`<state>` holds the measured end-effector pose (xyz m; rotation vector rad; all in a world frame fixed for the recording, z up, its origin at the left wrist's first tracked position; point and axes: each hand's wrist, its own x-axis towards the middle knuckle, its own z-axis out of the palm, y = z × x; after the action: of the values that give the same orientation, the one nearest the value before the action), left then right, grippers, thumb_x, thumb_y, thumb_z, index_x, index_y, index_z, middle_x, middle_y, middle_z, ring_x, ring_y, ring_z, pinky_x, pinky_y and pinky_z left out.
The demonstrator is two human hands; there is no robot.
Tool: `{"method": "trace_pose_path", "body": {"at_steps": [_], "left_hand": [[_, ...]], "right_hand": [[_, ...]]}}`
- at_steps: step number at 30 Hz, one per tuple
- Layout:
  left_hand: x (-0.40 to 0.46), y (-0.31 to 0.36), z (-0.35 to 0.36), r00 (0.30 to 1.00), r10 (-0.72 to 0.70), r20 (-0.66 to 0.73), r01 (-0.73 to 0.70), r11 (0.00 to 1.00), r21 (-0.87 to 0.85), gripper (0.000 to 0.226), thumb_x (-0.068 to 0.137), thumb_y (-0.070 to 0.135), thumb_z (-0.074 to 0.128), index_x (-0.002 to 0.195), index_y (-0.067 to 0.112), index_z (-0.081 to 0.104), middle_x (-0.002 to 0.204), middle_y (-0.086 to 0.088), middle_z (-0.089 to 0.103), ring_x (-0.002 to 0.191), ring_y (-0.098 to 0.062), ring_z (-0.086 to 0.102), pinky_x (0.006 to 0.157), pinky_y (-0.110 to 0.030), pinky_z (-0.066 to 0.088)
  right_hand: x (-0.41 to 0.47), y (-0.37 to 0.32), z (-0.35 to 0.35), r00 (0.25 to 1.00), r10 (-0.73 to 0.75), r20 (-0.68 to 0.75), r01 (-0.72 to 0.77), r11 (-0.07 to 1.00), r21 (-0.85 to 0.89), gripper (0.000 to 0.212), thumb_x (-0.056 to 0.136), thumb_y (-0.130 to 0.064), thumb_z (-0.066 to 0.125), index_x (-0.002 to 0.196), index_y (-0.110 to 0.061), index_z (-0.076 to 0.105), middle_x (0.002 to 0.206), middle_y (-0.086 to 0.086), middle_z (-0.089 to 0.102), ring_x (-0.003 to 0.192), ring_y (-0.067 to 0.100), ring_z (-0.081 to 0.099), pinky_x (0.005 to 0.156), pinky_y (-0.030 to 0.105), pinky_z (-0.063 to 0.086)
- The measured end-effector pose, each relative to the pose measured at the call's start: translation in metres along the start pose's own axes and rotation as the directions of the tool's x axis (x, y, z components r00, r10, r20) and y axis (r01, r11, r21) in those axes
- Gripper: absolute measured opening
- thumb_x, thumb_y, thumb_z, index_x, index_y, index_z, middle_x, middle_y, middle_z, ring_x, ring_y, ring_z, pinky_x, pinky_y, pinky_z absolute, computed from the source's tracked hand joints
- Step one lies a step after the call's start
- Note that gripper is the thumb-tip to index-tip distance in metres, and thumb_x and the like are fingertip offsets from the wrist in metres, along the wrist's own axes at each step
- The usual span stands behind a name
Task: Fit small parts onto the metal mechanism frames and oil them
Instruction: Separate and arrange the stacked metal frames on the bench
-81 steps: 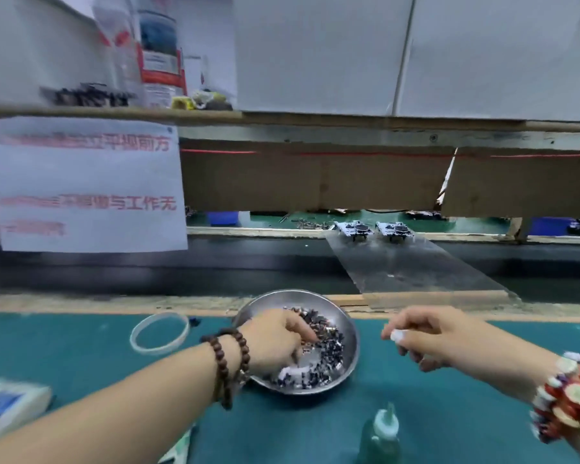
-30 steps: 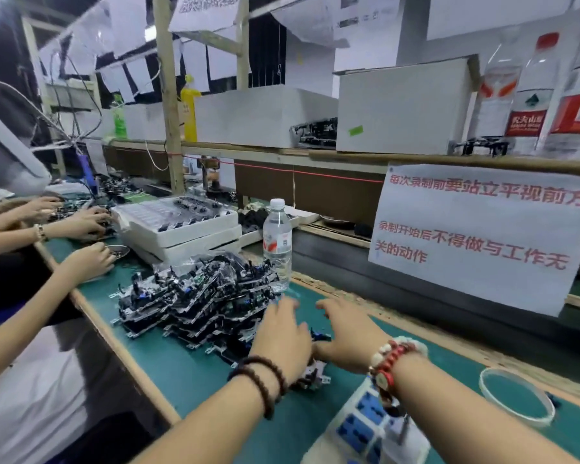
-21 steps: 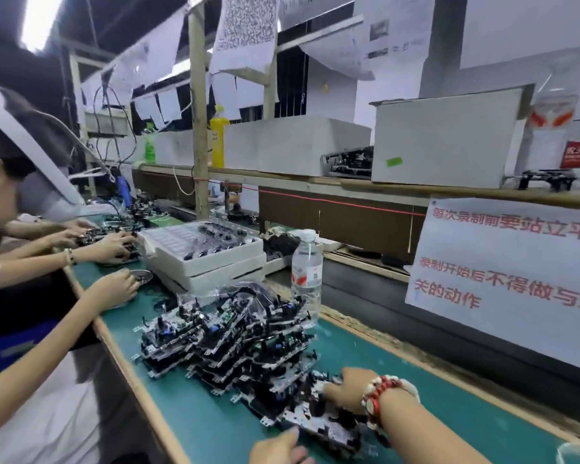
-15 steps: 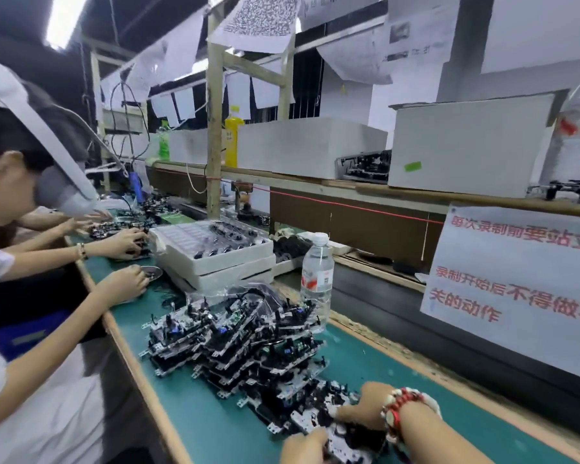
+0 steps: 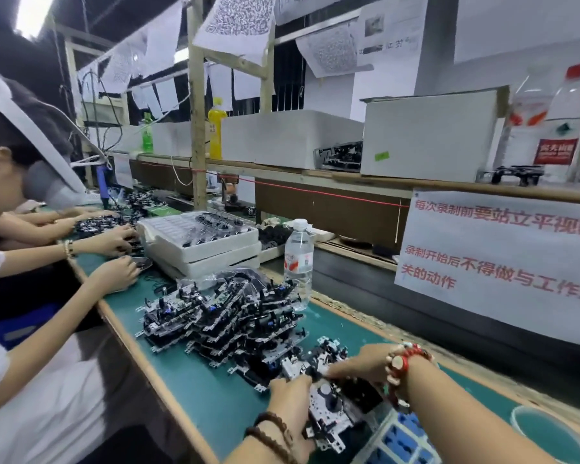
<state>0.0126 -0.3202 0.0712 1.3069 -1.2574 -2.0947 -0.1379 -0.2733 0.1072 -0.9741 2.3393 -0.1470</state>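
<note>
Head view: both hands grip one metal mechanism frame (image 5: 329,410) at the near end of the frame pile (image 5: 228,316) on the green tabletop (image 5: 215,396). Left hand (image 5: 290,401) closes on its near-left edge, right hand (image 5: 362,366) on its far edge. Frame tilted, long axis running from lower left toward upper right; water bottle (image 5: 298,262) upright behind the pile

factory assembly line | workers' hands (image 5: 114,241) | stacked mechanism frames (image 5: 228,316) | parts trays (image 5: 198,242)

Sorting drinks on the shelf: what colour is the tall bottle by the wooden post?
Yellow bottle, clearest in the head view.
</note>
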Motion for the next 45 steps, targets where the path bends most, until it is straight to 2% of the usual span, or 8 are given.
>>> {"method": "trace_pose_path", "body": {"at_steps": [11,14,16,20,28,36,42,45], "left_hand": [[-0.118,0.046,0.039,0.906,0.212,0.366,-0.256,0.964,0.075,0.049,0.09,0.052,0.046,0.13,0.023,0.05,0.137,-0.003,0.049,0.122,-0.022,0.048,0.099,-0.045,0.042],[-0.148,0.025,0.062,0.86,0.161,0.485,-0.203,0.978,0.035,0.035,0.09,0.052,0.043,0.092,0.027,0.066,0.108,0.0,0.063,0.084,-0.019,0.065,0.064,-0.031,0.055],[-0.159,0.003,0.078,0.836,0.155,0.526,-0.183,0.983,0.001,0.038,0.093,0.045,0.043,0.077,0.023,0.068,0.094,-0.005,0.067,0.083,-0.026,0.065,0.07,-0.038,0.055],[-0.173,-0.045,0.112,0.773,0.105,0.626,-0.134,0.991,0.0,0.038,0.1,0.037,0.033,0.119,0.014,0.056,0.114,-0.012,0.066,0.098,-0.028,0.065,0.077,-0.043,0.055],[-0.193,-0.116,0.13,0.705,-0.11,0.701,-0.003,0.988,0.158,0.048,0.094,0.047,0.037,0.113,0.013,0.064,0.102,-0.008,0.071,0.078,-0.02,0.068,0.056,-0.026,0.052],[-0.171,-0.162,0.11,0.725,-0.313,0.613,0.28,0.948,0.152,0.049,0.094,0.046,0.042,0.107,0.005,0.066,0.101,-0.022,0.069,0.085,-0.038,0.068,0.065,-0.049,0.056],[-0.15,-0.173,0.095,0.892,-0.151,0.426,-0.033,0.918,0.395,0.021,0.087,0.024,0.059,0.098,0.007,0.064,0.103,-0.013,0.068,0.091,-0.026,0.064,0.081,-0.036,0.051],[-0.145,-0.173,0.093,0.896,-0.109,0.43,-0.108,0.886,0.45,0.063,0.067,0.041,0.072,0.119,0.008,0.056,0.122,-0.01,0.059,0.112,-0.025,0.056,0.096,-0.032,0.042]], "right_hand": [[-0.14,0.029,-0.039,0.966,-0.008,-0.259,0.127,0.884,0.45,0.062,0.082,-0.059,0.055,0.106,-0.001,0.061,0.101,0.012,0.068,0.083,0.023,0.067,0.074,0.035,0.058],[-0.181,0.07,-0.028,0.96,0.071,-0.271,0.11,0.795,0.597,0.058,0.082,-0.05,0.061,0.106,0.002,0.061,0.102,0.02,0.068,0.077,0.026,0.067,0.066,0.035,0.059],[-0.204,0.098,-0.014,0.945,0.116,-0.307,0.102,0.784,0.613,0.052,0.084,-0.051,0.058,0.103,-0.002,0.062,0.099,0.016,0.067,0.076,0.024,0.065,0.064,0.032,0.059],[-0.243,0.153,0.021,0.932,0.173,-0.318,0.118,0.685,0.719,0.034,0.085,-0.046,0.06,0.094,-0.013,0.06,0.089,0.005,0.059,0.064,0.018,0.056,0.043,0.019,0.046],[-0.289,0.209,0.089,0.958,0.189,-0.216,0.146,0.328,0.933,0.018,0.078,-0.03,0.066,0.084,-0.016,0.056,0.082,-0.001,0.063,0.054,0.011,0.062,0.045,0.02,0.048],[-0.285,0.213,0.142,0.851,0.309,-0.424,0.284,0.406,0.868,0.019,0.077,-0.025,0.07,0.09,-0.017,0.06,0.078,-0.005,0.067,0.065,0.004,0.061,0.056,0.016,0.044],[-0.278,0.218,0.16,0.894,0.244,-0.376,0.289,0.328,0.899,0.011,0.081,-0.017,0.067,0.085,-0.013,0.058,0.069,-0.008,0.067,0.058,-0.001,0.056,0.05,0.011,0.041],[-0.275,0.219,0.159,0.892,0.248,-0.378,0.303,0.293,0.907,0.008,0.082,-0.011,0.065,0.084,-0.012,0.057,0.063,-0.01,0.066,0.052,-0.004,0.053,0.049,0.01,0.04]]}}
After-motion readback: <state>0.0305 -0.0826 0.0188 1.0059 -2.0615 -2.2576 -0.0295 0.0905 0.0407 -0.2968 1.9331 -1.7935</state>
